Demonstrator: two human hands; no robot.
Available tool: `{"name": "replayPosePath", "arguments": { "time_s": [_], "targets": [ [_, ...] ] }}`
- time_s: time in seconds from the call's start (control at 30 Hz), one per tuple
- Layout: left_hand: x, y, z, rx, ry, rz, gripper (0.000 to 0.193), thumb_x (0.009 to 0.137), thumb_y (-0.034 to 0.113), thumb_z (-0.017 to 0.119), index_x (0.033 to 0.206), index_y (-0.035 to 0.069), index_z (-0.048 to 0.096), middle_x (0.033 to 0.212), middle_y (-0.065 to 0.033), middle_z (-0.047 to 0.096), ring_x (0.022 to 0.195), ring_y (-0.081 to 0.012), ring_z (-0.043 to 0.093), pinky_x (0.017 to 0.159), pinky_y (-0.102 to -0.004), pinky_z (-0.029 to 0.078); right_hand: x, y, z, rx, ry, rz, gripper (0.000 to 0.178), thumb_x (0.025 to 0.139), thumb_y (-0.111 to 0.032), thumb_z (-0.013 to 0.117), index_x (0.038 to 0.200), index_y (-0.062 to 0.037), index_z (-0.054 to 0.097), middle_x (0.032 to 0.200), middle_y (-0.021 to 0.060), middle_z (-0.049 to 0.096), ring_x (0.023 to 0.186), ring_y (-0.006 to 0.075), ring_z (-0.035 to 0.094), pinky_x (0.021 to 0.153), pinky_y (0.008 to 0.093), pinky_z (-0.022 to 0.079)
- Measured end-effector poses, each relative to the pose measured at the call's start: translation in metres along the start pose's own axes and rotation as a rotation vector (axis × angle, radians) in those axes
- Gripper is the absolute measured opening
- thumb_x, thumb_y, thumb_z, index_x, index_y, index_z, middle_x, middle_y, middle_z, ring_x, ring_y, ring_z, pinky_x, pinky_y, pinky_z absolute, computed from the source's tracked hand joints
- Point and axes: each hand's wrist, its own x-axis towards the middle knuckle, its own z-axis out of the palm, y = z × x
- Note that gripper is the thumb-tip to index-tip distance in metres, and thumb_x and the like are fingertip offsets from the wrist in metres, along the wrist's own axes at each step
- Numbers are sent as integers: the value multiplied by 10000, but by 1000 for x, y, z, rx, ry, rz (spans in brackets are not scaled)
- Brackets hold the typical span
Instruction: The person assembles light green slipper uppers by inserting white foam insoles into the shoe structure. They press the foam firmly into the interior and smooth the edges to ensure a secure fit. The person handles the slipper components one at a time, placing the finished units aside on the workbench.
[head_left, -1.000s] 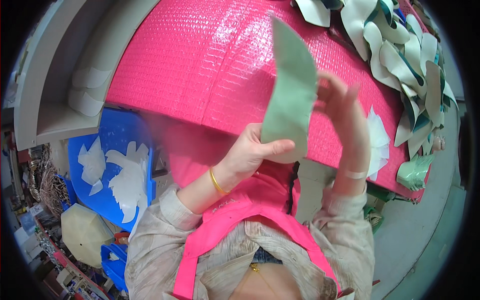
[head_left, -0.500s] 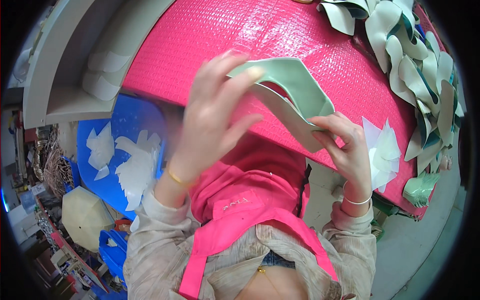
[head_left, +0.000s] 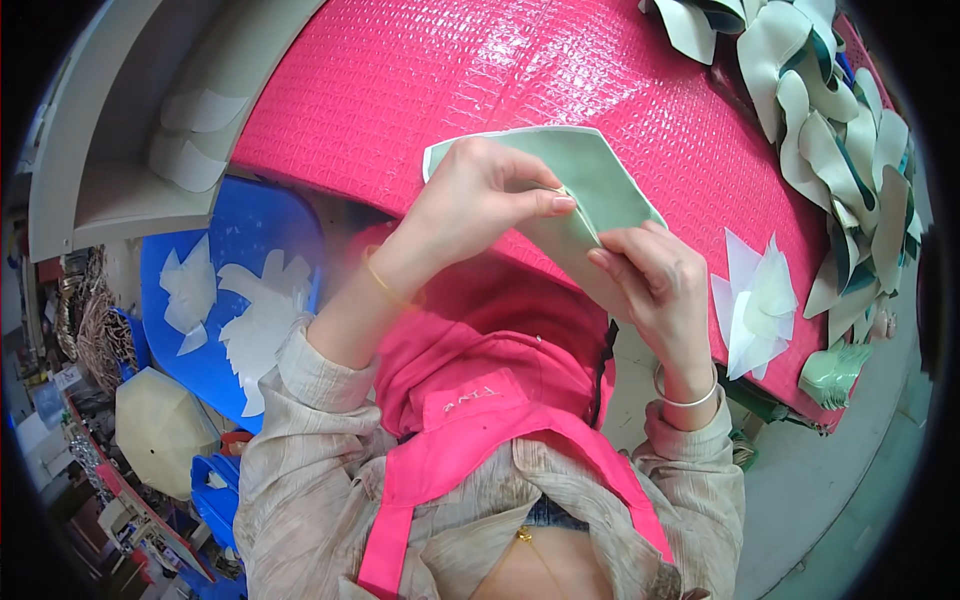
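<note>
Currently at centre: a pale green curved piece (head_left: 600, 170), held up just in front of me over the near edge of the pink table (head_left: 370, 110), its far edge showing a light rim. Left hand (head_left: 475, 195): thumb and forefinger pinched on the piece's inner edge, where it looks narrow and doubled. Right hand (head_left: 655, 270): thumb and fingers gripping the same edge, just beside the left fingertips. Right of my right hand, translucent white sheets (head_left: 762, 305) lie fanned on the table. Beyond them, near the corner, a bundle of green pieces (head_left: 835, 373). Upper right, a long heap of pale curved pieces (head_left: 885, 225), some with dark green sides showing. To my left, a blue surface (head_left: 265, 205) carrying white scraps (head_left: 262, 315); above it, a grey shelf unit (head_left: 95, 165) with two white shapes (head_left: 187, 160) inside.
</note>
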Motion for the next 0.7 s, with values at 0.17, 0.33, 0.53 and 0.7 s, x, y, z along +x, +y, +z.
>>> {"name": "replayPosePath", "arguments": {
  "time_s": [0.17,0.33,0.53,0.7],
  "targets": [
    [3,-7,2,150,1,236,85,723,68,674,765,-4,655,650,-44,607,625,-100,559,586,-242,435,-1,4,7,59,-7,86,109,717,-99,661,754,-27,587,626,108,541,557,262,523,511,343,418],
    [-1,-11,-3,376,73,584,109,643,94,713,722,51,650,599,-43,560,556,-173,514,541,-282,392,8,-1,10,-11,-7,-15,140,725,-138,668,726,-43,565,612,117,512,537,280,504,482,346,395],
    [-10,-4,-23,676,301,812,113,640,130,687,735,92,638,657,3,587,613,-168,525,528,-267,391,-7,23,-17,-147,-170,-162,152,687,-147,656,755,-61,550,598,68,499,548,233,500,496,333,367],
    [-25,-42,2,851,84,1037,138,666,106,634,788,76,578,865,-46,612,797,-194,590,677,-294,478,-8,36,-44,-650,-298,-515,321,644,-128,526,947,-32,568,907,44,562,799,178,523,697,302,417]
  ]
}}
